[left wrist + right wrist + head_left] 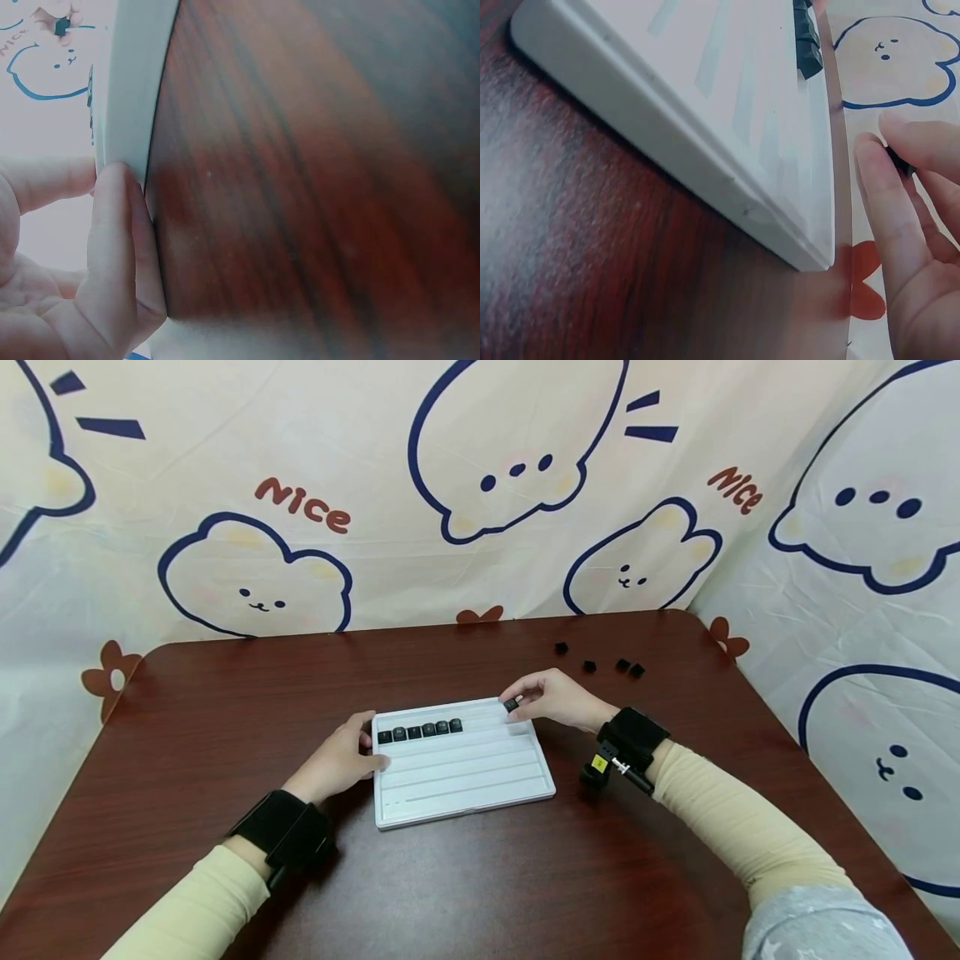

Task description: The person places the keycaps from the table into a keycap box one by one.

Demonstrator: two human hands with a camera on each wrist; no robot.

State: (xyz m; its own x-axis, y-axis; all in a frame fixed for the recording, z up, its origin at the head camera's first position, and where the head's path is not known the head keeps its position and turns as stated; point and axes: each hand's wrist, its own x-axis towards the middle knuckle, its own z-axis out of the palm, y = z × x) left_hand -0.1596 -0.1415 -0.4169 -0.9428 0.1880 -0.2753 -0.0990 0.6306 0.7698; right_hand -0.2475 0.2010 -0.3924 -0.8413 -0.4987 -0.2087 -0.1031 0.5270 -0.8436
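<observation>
A white ridged tray (457, 768) lies on the table with a row of several black keycaps (414, 732) along its upper left. At its left edge my left hand (341, 760) grips the tray, thumb over the rim; the left wrist view shows fingers (112, 247) against the side wall. My right hand (558, 700) pinches a single black keycap (512, 704) above the tray's upper right corner. In the right wrist view that keycap (900, 161) is partly hidden between thumb and fingers, apart from the tray.
Several loose black keycaps (622, 666) lie on the brown table (465, 893) beyond my right hand. A printed cloth (420, 577) hangs along the table's back and right sides.
</observation>
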